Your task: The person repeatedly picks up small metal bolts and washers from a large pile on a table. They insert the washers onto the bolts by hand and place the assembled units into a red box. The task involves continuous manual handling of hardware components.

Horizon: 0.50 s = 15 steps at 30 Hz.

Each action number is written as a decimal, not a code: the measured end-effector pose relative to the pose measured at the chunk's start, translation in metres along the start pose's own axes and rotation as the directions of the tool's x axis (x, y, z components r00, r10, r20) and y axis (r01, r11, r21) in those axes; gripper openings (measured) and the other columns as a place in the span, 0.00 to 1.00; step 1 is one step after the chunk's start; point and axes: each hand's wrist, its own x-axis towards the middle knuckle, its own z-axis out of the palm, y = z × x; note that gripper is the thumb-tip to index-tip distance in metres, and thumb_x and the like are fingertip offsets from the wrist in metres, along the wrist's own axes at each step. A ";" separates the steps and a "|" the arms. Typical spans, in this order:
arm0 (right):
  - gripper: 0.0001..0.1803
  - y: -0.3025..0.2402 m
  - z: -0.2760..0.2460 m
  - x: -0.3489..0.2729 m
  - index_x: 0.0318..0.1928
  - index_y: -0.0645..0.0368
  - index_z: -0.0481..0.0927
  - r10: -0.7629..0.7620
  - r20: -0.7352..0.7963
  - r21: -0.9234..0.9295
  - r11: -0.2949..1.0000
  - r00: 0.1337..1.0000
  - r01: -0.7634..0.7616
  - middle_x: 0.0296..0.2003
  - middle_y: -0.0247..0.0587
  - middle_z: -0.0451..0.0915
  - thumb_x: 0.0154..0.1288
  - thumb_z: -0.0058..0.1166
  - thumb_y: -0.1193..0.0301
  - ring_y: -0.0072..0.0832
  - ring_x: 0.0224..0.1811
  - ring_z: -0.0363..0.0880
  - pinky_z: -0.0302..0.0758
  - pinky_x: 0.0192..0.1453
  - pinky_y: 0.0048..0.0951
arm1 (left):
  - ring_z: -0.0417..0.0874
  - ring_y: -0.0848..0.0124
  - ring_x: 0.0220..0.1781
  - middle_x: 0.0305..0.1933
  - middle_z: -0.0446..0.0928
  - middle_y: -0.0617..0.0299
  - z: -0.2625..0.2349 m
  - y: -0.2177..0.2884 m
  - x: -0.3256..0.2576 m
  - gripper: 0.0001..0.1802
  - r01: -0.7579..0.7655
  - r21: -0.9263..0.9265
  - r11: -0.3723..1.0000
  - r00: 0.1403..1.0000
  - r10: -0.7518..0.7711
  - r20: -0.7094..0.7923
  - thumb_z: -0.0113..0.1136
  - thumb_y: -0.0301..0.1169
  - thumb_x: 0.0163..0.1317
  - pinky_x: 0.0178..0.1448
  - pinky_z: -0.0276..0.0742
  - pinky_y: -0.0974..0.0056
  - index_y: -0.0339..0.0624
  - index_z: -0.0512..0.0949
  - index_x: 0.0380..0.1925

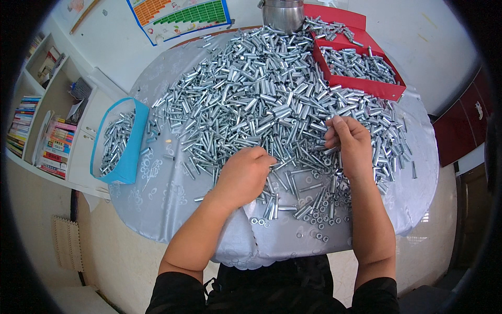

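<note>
A large heap of silvery metal bolts and tube-shaped sleeves spreads across the round table. My left hand is at the heap's near edge, thumb and fingers pinched together. Whatever lies between them is too small to make out. Over the right part of the heap, my right hand is raised a little, its fingers curled in against the thumb; what they hold is hidden. Between my hands and nearer to me lie loose bolts, with nuts and flat washers scattered beside them.
A blue box holding metal parts stands at the table's left. Back right is a red box full of sleeves, its lid also bearing parts. A steel pot stands behind the heap. Bookshelves are on the left; the tablecloth is silvery.
</note>
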 end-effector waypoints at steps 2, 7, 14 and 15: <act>0.15 -0.001 0.001 -0.001 0.37 0.65 0.82 -0.001 -0.003 -0.011 1.000 1.000 0.001 0.24 0.33 0.79 0.73 0.50 0.64 0.17 0.23 0.75 0.73 0.30 0.19 | 0.80 0.56 0.39 0.38 0.79 0.55 0.005 0.000 0.002 0.11 -0.041 -0.005 0.999 0.998 0.040 -0.041 0.61 0.22 0.53 0.43 0.76 0.56 0.39 0.82 0.37; 0.16 0.002 0.002 0.000 0.37 0.65 0.82 -0.004 0.001 -0.015 1.000 1.000 0.004 0.24 0.33 0.79 0.73 0.50 0.64 0.18 0.23 0.75 0.73 0.30 0.20 | 0.80 0.58 0.36 0.34 0.79 0.57 0.022 0.003 0.006 0.07 -0.074 -0.124 0.990 0.977 0.047 -0.206 0.63 0.23 0.54 0.40 0.76 0.59 0.39 0.83 0.35; 0.15 -0.002 0.000 -0.001 0.37 0.65 0.82 -0.003 0.000 -0.012 1.000 1.000 0.003 0.25 0.33 0.79 0.73 0.50 0.65 0.17 0.24 0.75 0.73 0.30 0.19 | 0.76 0.78 0.28 0.32 0.80 0.66 0.012 0.011 0.010 0.04 0.209 -0.523 0.826 0.909 -0.361 -0.207 0.66 0.23 0.58 0.34 0.70 0.73 0.39 0.81 0.33; 0.15 -0.003 0.001 -0.002 0.37 0.65 0.82 -0.007 0.000 -0.030 1.000 1.000 0.007 0.25 0.33 0.79 0.72 0.51 0.65 0.17 0.24 0.75 0.73 0.30 0.20 | 0.74 0.80 0.27 0.32 0.80 0.67 0.010 0.006 0.008 0.04 0.230 -0.574 0.786 0.886 -0.413 -0.211 0.66 0.23 0.59 0.33 0.69 0.74 0.39 0.81 0.33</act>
